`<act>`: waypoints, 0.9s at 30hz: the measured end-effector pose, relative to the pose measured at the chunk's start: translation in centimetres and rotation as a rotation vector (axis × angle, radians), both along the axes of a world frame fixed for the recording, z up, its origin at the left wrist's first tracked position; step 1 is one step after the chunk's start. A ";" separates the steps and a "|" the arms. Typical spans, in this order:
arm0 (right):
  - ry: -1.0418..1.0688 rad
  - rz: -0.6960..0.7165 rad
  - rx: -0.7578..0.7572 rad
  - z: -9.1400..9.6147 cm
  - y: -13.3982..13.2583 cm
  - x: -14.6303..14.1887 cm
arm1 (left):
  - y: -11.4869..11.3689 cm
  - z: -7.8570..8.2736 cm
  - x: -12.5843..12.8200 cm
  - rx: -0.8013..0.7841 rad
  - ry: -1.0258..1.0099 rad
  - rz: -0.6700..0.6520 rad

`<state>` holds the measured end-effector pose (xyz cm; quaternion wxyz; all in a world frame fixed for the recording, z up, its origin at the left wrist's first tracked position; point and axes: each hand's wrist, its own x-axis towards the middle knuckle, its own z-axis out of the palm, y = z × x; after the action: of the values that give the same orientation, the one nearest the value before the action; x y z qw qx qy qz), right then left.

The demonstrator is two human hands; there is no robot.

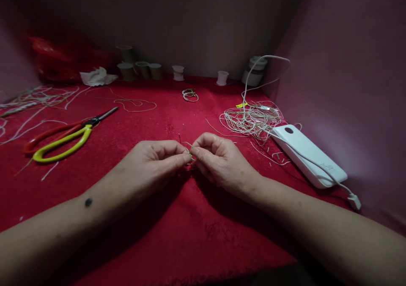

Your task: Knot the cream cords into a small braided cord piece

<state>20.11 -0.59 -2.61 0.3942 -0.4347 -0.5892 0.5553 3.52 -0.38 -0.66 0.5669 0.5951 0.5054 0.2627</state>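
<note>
A red cloth (196,231) covers the work surface, with a bare forearm reaching in from each side; the left hand (158,159) and the right hand (222,161) meet at the middle, thumb and forefinger of each pinching one small piece of cord between them, fingertips nearly touching; the right hand's other fingers curl beneath. Scissors (91,122) with one red and one yellow handle lie to the left, blades pointing far and right; a white power bank (304,144) lies on the right, a white cable across it; just beyond and left of it spreads a loose tangle of pale cord (247,119); far back, green-toned spools (127,71) stand left of two whitish spools (178,73); nearer than these, at the middle, lies a small ring of green and white cord (189,92).

The cord piece (189,153) sits just above the cloth, mostly hidden by the fingertips; what shows is thin and green, with a brighter green bit at the pinch and a pale yellowish-green strand arching over on the far side; its knotting is too small to tell; just left of that strand a slender pin (179,138) stands upright, pale at the top.
</note>
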 end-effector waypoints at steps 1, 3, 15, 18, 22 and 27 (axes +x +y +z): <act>0.006 0.002 -0.001 -0.1 0.0 0.0 | 0.0 0.0 0.0 -0.062 -0.026 0.022; 0.019 0.002 -0.002 -0.1 0.0 -0.1 | -0.1 0.2 0.1 -0.161 -0.078 0.071; 0.147 -0.042 -0.105 0.8 -0.4 -0.2 | 0.3 -0.9 -0.4 -0.100 -0.108 0.087; 0.140 -0.050 -0.125 0.8 -0.4 -0.3 | 0.4 -0.9 -0.5 -0.100 -0.103 0.072; 0.123 -0.055 -0.126 0.7 -0.3 -0.3 | 0.3 -0.7 -0.4 -0.153 -0.114 0.077; 0.081 -0.060 -0.077 0.5 -0.3 -0.3 | 0.1 -0.4 -0.3 -0.207 -0.128 0.082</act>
<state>19.83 -0.85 -2.06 0.4171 -0.4442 -0.5376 0.5828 3.23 -0.26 -1.04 0.6453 0.4942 0.5165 0.2694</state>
